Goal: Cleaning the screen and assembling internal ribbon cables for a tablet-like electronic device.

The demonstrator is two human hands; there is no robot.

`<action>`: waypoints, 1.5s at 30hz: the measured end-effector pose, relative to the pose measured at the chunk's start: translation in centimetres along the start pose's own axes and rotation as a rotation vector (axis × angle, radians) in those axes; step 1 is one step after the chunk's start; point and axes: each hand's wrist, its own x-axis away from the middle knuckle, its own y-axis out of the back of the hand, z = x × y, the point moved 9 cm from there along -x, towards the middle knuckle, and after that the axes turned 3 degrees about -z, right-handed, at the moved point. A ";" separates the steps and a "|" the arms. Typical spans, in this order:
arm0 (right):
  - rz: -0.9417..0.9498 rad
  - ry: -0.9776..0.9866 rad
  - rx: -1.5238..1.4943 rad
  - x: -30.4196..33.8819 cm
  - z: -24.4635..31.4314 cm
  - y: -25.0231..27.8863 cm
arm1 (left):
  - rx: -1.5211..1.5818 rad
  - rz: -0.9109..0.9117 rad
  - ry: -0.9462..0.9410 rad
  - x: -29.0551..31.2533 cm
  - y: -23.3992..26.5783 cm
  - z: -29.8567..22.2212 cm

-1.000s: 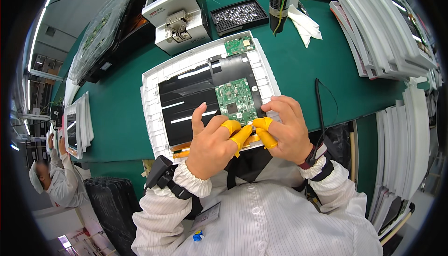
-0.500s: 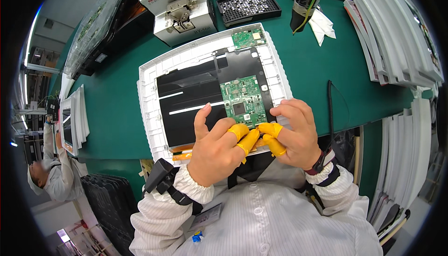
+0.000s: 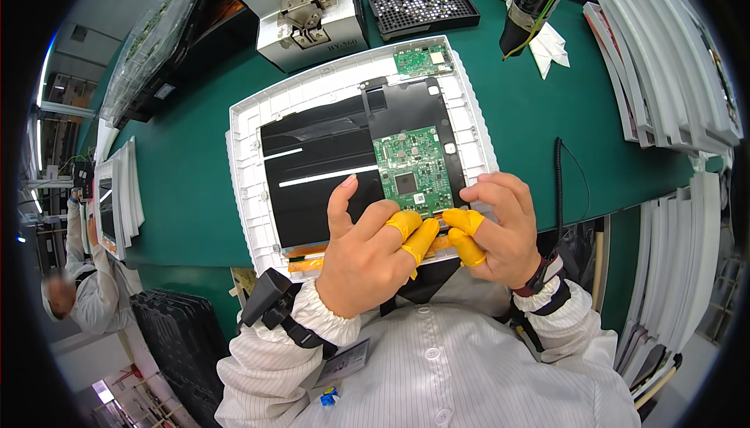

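A green circuit board [image 3: 408, 164] lies on a black display panel [image 3: 320, 201], set in a white plastic housing [image 3: 246, 162]. My left hand [image 3: 371, 252] is at the board's lower edge, thumb and a finger pinched together in yellow finger cots, the index finger raised. Facing it, my right hand [image 3: 500, 233] pinches at the same edge, also in yellow finger cots. Between the fingertips a bit of orange flex cable [image 3: 440, 245] shows; the fingers hide most of it. A smaller green board [image 3: 422, 61] sits at the housing's far right corner.
Beyond the housing stand a white machine [image 3: 308, 22] and a black tray of small metal parts [image 3: 422, 8]. A dark tool with a green wire [image 3: 539, 6] hangs at the far right. White housings [image 3: 664, 61] are stacked on the right. A co-worker [image 3: 90, 295] is at the left.
Both hands stay at the board's lower edge. The right fingertips have moved slightly away from the left ones, widening the gap between them. The view has shifted a little.
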 end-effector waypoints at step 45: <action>0.051 -0.078 -0.124 -0.3 -0.8 0.2 | -0.011 -0.023 -0.039 0.2 0.3 -0.4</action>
